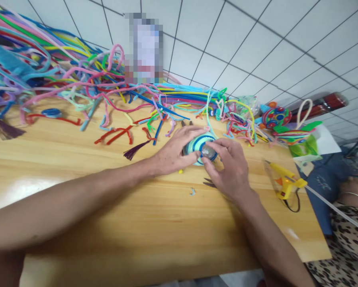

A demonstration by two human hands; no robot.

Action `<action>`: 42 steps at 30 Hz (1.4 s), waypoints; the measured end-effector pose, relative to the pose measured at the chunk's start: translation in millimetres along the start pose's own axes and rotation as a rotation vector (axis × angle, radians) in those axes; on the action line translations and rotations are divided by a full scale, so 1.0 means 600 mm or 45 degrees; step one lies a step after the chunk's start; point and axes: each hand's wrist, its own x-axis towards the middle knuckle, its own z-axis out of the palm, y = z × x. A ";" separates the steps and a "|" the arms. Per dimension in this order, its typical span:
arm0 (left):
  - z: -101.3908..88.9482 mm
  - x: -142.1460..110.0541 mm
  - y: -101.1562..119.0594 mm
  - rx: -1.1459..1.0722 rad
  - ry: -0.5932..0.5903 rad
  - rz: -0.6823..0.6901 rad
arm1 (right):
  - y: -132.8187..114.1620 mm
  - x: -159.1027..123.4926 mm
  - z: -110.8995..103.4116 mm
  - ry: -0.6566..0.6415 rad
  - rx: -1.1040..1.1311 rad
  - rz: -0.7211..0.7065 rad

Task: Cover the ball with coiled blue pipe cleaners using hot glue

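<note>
Between my two hands is a rounded, clear object (208,151) wrapped in stripes of mint-green and dark blue pipe cleaner; a see-through patch shows at its near side. My left hand (175,153) is closed around its left side, thumb along the front. Fingertips and thumb of my right hand (229,165) press on the right edge of the stripes. From the far side a loose mint-green pipe cleaner (209,113) sticks up. Dark scissor-like blades (209,182) poke out beside my right hand, the rest hidden under it.
A yellow glue gun (284,179) lies at the right, with a long pale stick behind it. Heaps of coloured pipe cleaners (77,75) line the table's back. A dark tassel (137,150) lies left. At the right edge a person's arm (355,191) shows.
</note>
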 end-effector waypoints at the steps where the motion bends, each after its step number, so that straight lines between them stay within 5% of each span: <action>1: 0.004 -0.003 0.003 0.033 0.024 -0.012 | 0.006 0.001 -0.003 -0.021 0.024 -0.025; 6: 0.012 -0.014 0.021 0.078 0.080 -0.104 | 0.029 0.007 -0.016 -0.123 0.151 -0.079; 42: 0.012 -0.002 0.014 0.119 0.086 -0.110 | 0.024 0.005 -0.019 -0.105 0.169 -0.110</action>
